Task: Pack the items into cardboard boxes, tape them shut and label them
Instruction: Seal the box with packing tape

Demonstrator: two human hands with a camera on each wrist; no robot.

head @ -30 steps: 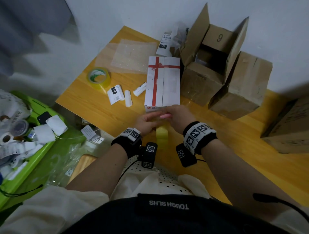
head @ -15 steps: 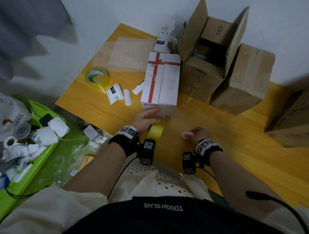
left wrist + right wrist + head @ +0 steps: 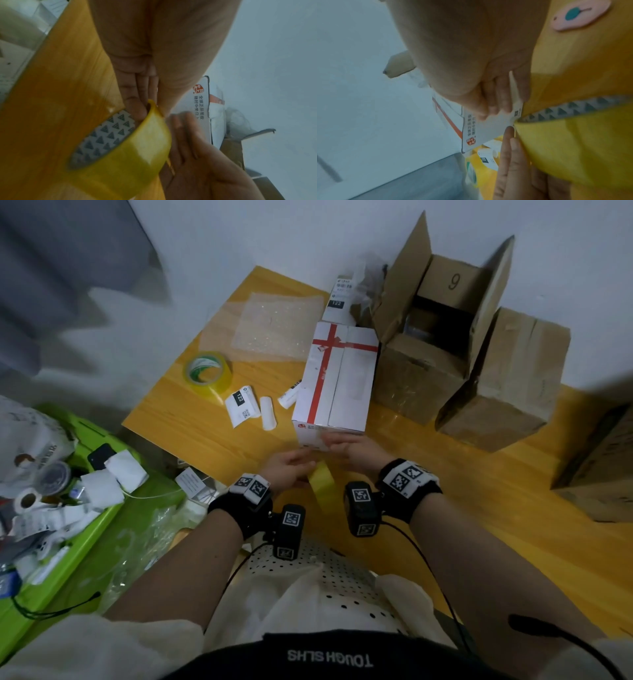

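**Packing station: white box being taped at the table edge**

Table (image 3: 462, 508): smooth yellow wood-grain top, rectangular, carrying all items below.

Green bin (image 3: 102, 529): glossy lime plastic, beside the table on the left, heaped with crumpled white papers and paper rolls.

Open cardboard box (image 3: 411, 378): brown corrugated, creased, flaps standing up, one inner flap marked "9"; at the back of the table by the wall.

Closed cardboard box (image 3: 507, 392): brown, scuffed, tilted, just right of the open one and touching it.

White box (image 3: 346, 385): long rectangular carton, matte white with a red ribbon-cross print; lies flat just left of the open box, its near end at the hands.

Bubble wrap sheet (image 3: 270, 326): clear, dimpled, square, flat on the table's far left.

Spare tape roll (image 3: 207, 371): translucent yellow ring with green-and-white core, lying on its side near the left edge.

Tape roll (image 3: 123, 151): glossy yellow, grey core printed with small triangles; held at the table's near edge just before the white box.

Left hand (image 3: 286, 469): fingers curled through the core, thumb outside, gripping the tape roll.

Right hand (image 3: 356, 448): fingers bent against the near end face of the white box; whether it pinches the tape's free end cannot be told.

Label slips (image 3: 241, 405): small white paper pieces, one marked "122", between the spare roll and the white box.

Pink sticker (image 3: 578, 14): oval, soft-edged, with a teal mark, flat on the table near the right wrist.
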